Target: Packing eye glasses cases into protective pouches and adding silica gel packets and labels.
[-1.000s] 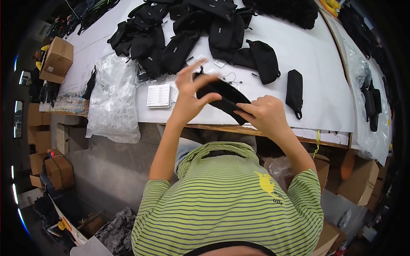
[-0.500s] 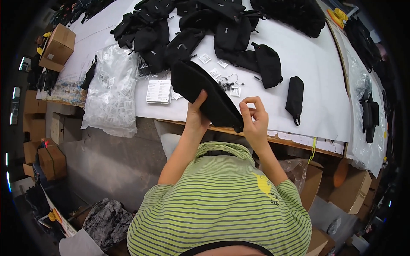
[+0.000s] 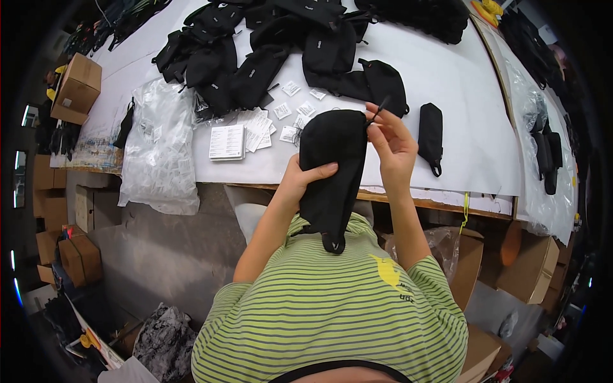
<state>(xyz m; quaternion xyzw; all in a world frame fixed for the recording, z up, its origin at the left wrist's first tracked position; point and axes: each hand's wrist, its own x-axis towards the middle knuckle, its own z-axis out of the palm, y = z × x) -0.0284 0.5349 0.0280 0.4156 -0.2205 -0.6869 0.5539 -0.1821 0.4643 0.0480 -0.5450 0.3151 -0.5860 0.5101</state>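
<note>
Holding a black pouch (image 3: 332,172) upright between the chest and the near edge of the table (image 3: 447,89), the person has both hands on it: the left hand (image 3: 300,182) grips its left side around the middle, thumb laid across the front, while the right hand (image 3: 393,143) pinches the small zip pull at the pouch's upper right corner between thumb and fingertips. Judging by the layout, the work is early to midway: a big heap of similar black pouches (image 3: 268,51) lies across the far part of the table, with two more lying apart near the right hand, and whether any of them are finished cannot be told. Small white sachets (image 3: 290,105) and a stack of white cards (image 3: 228,142) lie just beyond the held pouch, and a pile of clear plastic bags (image 3: 159,147) hangs over the table's near left edge. Both forearms rise from the lower middle, elbows bent, wrists raised
</note>
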